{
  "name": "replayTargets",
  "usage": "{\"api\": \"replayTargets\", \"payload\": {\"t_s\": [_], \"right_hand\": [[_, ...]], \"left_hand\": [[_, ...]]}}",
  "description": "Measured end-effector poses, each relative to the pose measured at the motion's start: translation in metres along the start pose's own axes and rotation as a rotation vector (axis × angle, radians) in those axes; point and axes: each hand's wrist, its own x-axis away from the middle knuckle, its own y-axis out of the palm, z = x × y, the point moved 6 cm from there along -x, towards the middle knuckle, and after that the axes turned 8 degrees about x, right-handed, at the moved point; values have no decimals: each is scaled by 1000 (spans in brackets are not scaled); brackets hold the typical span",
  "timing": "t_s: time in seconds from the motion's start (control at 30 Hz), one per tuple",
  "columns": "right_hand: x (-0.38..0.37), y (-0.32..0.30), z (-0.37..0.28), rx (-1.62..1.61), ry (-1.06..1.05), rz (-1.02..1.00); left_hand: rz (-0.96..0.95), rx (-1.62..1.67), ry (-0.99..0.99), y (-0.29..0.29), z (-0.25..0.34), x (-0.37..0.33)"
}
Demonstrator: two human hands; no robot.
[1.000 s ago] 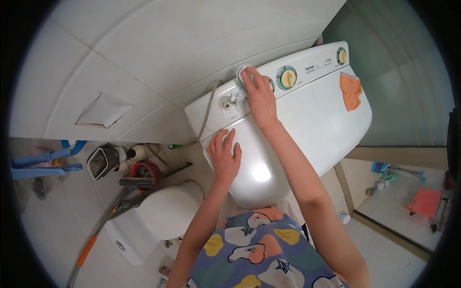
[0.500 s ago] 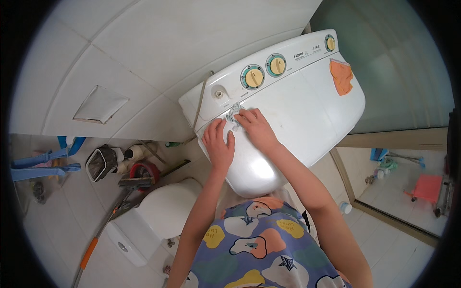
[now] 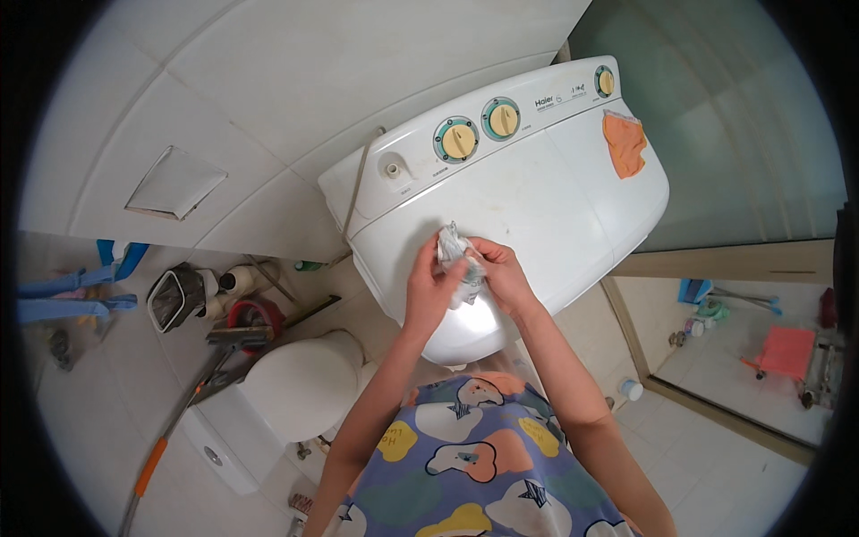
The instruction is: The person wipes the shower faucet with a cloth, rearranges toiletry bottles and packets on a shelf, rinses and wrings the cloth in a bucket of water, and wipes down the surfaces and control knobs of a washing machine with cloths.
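A small crumpled white piece with grey-green marks [image 3: 455, 246] is held up over the near part of the white washing machine's lid [image 3: 537, 219]. Whether it is thin cloth or plastic I cannot make out. My left hand [image 3: 431, 288] grips its left side, thumb across the front. On the other side, the fingers of my right hand [image 3: 503, 279] pinch its edge. Its lower end hangs loose between my hands. An orange cloth [image 3: 624, 143] lies at the far right of the lid.
Yellow dials [image 3: 459, 140] and a hose [image 3: 358, 183] are at the machine's back edge. To the left are a toilet [image 3: 300, 389], a squeegee mop with an orange-sleeved handle [image 3: 152, 465], a red bucket [image 3: 259, 315] and a black-lined bin [image 3: 176, 298]. A glass door [image 3: 716, 125] stands at the right.
My hands have lifted the crumpled piece off the lid near the water inlet and brought it closer to me. Both hands now hold it; the view has shifted slightly.
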Motion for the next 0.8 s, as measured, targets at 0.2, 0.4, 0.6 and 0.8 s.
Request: {"api": "replayTargets", "payload": {"t_s": [0.2, 0.4, 0.6, 0.8], "right_hand": [[4, -39, -36, 636, -435, 202], [5, -74, -40, 949, -480, 373], [8, -65, -45, 1023, -569, 359], [6, -68, -45, 1069, -569, 369]], "left_hand": [[-38, -337, -138, -16, -7, -17], [135, -1062, 549, 36, 79, -94], [79, -1621, 790, 52, 28, -139], [136, -1706, 797, 57, 16, -134]]}}
